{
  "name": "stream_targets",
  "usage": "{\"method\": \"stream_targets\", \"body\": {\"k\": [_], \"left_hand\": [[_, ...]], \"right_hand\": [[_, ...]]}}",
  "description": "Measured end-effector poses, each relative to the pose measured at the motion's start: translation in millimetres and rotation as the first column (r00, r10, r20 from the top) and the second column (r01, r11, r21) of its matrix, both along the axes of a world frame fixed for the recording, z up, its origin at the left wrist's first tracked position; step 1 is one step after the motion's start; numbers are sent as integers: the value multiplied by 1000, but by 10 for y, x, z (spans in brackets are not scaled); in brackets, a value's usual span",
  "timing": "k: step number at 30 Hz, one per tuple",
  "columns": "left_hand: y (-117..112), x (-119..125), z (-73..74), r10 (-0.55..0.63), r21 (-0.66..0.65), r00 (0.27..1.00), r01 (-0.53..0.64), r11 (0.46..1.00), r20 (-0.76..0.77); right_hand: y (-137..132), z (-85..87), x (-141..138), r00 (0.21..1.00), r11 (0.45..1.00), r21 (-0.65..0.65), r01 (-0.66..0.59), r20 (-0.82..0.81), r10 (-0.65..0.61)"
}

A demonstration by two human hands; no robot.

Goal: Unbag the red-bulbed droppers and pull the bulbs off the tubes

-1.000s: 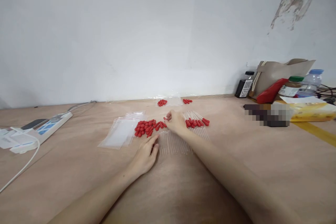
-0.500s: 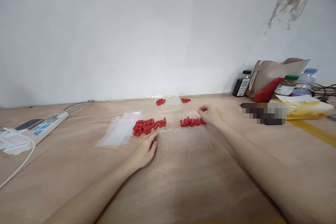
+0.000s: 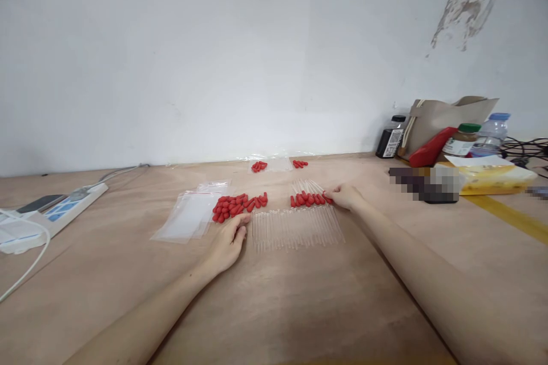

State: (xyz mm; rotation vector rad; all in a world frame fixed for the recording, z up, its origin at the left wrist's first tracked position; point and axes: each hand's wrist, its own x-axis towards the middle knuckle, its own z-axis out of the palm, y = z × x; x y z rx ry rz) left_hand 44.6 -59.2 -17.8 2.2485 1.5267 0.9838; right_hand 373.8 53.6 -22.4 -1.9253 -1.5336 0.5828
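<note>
My right hand pinches the red bulb end of the rightmost dropper in a row of clear tubes with red rubber bulbs. These droppers lie with their thin tips pointing toward the wall. Just nearer to me, many clear glass tubes lie side by side in a wide row. At the left end of that row rests my left hand, its fingers loosely extended and holding nothing visible. Right beyond its fingertips sits a pile of loose red rubber bulbs.
Clear zip bags lie left of the pile. Near the wall is a clear bag with red bulbs at both ends. A power strip is at the left. A dark bottle, a grey bag and a yellow tissue pack stand right.
My right hand has moved from the tips of the droppers down toward me to the red bulbs. My left hand stays about where it was; the view has shifted slightly.
</note>
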Motion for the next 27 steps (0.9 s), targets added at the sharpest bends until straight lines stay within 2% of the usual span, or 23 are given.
{"method": "stream_targets", "body": {"k": [4,7,10,13,19,22,24,25,27], "left_hand": [[-1,8,-4,15,-9,1000,-15,1000,15],[-1,10,-12,20,-18,999,-19,1000,44],[5,7,-20,20,-21,998,-19,1000,57],[16,2,-30,17,-9,999,-17,1000,47],[2,3,-38,22,53,1000,-22,998,11],[-29,38,7,34,121,999,-31,992,-23],[-47,69,62,34,178,998,-25,984,-44],[-53,82,94,37,213,998,-25,977,-50],[-65,102,163,67,308,996,-49,950,-50]], "right_hand": [[-1,-64,-17,996,998,53,38,-83,-34],[-8,-144,-36,981,980,166,112,-178,-82],[-35,-198,-87,953,932,301,201,-280,-116],[-83,-207,-173,918,874,408,262,-384,-96],[-144,-185,-298,859,808,505,305,-512,-4],[-159,-117,-340,852,794,538,285,-521,47],[-213,-20,-399,861,797,559,230,-498,101],[-265,40,-440,875,798,578,172,-461,146],[-436,163,-535,919,775,630,-43,-279,278]]}}
